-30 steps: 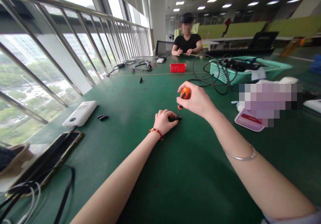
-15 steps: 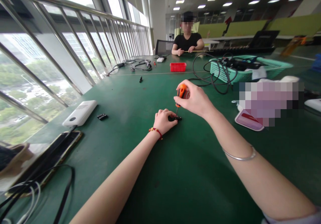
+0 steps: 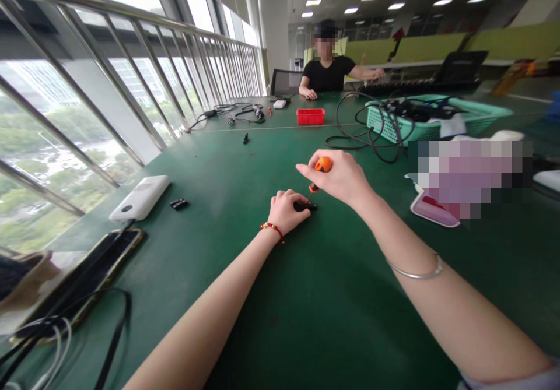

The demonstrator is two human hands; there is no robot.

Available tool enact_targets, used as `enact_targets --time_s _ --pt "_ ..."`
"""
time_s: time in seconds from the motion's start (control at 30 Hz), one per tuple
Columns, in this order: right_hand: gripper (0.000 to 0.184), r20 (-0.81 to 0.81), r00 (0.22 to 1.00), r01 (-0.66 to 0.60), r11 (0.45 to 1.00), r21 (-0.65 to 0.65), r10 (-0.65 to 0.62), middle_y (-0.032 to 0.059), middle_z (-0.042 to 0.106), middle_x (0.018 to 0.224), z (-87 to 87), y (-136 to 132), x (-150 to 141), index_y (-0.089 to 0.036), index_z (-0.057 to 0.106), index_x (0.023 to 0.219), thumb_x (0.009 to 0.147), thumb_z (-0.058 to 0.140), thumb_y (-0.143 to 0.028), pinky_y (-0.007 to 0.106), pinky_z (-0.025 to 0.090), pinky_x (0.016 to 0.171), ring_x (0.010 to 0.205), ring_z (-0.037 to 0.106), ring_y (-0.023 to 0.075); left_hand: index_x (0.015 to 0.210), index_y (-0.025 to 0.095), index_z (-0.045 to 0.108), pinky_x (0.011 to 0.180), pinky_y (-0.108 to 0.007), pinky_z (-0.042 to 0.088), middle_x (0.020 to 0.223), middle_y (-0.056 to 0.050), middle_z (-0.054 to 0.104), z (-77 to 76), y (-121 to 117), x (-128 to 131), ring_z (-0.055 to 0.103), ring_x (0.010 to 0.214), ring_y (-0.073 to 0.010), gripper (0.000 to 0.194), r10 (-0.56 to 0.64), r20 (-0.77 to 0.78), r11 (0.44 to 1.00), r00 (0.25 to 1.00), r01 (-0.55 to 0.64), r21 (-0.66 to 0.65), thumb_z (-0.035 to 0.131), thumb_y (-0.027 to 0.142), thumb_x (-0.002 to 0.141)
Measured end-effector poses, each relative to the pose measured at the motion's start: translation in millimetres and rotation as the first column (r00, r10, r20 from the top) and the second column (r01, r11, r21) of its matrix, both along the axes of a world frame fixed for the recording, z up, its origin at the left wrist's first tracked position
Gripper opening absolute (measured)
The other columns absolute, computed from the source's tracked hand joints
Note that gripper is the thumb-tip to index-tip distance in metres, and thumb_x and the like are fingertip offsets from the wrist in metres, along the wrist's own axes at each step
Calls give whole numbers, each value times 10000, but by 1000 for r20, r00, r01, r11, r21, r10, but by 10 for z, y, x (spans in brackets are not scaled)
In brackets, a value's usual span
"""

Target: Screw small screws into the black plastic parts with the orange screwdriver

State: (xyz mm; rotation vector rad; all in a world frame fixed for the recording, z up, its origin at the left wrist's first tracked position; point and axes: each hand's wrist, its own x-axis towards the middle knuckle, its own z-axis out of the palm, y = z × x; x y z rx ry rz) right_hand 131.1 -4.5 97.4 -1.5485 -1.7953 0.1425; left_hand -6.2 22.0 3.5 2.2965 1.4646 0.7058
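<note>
My left hand [image 3: 286, 210] pins a small black part [image 3: 312, 207] to the green tabletop, its fingers closed around the part's left end. The fingers hide much of that part, so its exact kind cannot be made out. Above it, my right hand [image 3: 343, 175] grips a screwdriver [image 3: 324, 164] with an orange and black handle. The screwdriver stands slightly tilted, and its thin shaft runs down to the black part. My right thumb and a finger stretch out to the left past the handle.
A black piece [image 3: 179, 204] and a white power bank [image 3: 140, 197] lie at left, near a phone [image 3: 87, 279]. Further back are another black piece [image 3: 245, 139], a red bin [image 3: 310, 116] and a teal basket [image 3: 476, 123] of cables. Someone [image 3: 329, 74] sits opposite.
My right hand has turned and shifted slightly down and right on the screwdriver, its thumb now reaching left. My left hand stays put. The person opposite has stretched one arm out sideways.
</note>
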Motion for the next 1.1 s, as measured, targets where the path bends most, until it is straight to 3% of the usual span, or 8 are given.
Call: enact_targets --time_s 0.2,0.3,0.43,0.57,0.63,0.83,0.93,1.1 --pt "133 -52 996 -71 997 21 72 -34 582 636 10 -5 -6 -229 569 763 664 573 -318 235 326 541 565 498 127 786 239 655 859 -382 367 896 1 635 -12 13 2 479 958 -231 127 -3 1 1000 1000 3 12 594 283 683" --pt "198 -40 999 -35 999 27 37 -40 567 619 7 -9 -5 -239 561 805 662 583 -374 233 305 518 548 493 132 785 237 653 856 -383 368 897 -1 633 -17 14 2 478 956 -232 127 -3 -1 1000 1000 3 18 594 283 682" --pt "281 -19 1000 21 1000 23 -20 -7 574 597 1 -2 -8 -228 564 684 719 528 -504 244 295 520 598 517 162 793 234 651 850 -387 368 891 -2 635 -22 10 3 478 953 -233 134 -3 6 1000 1000 3 15 591 287 685" --pt "126 -45 999 -10 1000 14 10 -19 595 638 22 -12 -7 -232 571 715 677 562 -352 238 306 527 592 514 144 790 238 652 860 -389 366 900 -2 636 -28 10 4 476 961 -234 131 -4 3 1000 1000 4 16 588 287 686" --pt "149 -49 999 -12 1000 -2 12 -34 590 639 26 -18 -5 -241 576 770 638 577 -309 236 307 524 562 502 135 788 238 655 861 -390 366 900 -4 635 -28 11 3 476 961 -235 131 -6 1 1000 1000 6 20 587 285 686" --pt "229 -99 992 -80 994 -67 74 1 619 630 -15 12 -7 -214 583 613 739 499 -386 252 360 583 642 564 163 803 232 664 853 -394 367 891 -8 635 -25 19 0 476 950 -237 151 -11 13 1000 1000 10 17 586 280 683" --pt "230 -187 976 -115 993 0 113 4 620 617 17 17 17 -193 561 577 747 493 -333 243 382 602 627 569 149 806 229 670 855 -398 370 885 -10 634 -24 12 -5 478 951 -240 156 -8 10 1000 1000 8 17 589 279 682" --pt "278 -249 966 -17 981 195 66 18 636 689 -20 -59 165 -181 592 679 815 480 -396 240 401 623 656 576 145 823 226 675 865 -386 384 882 -15 636 -28 -3 -21 484 950 -237 161 -5 24 999 1000 4 36 592 258 689"
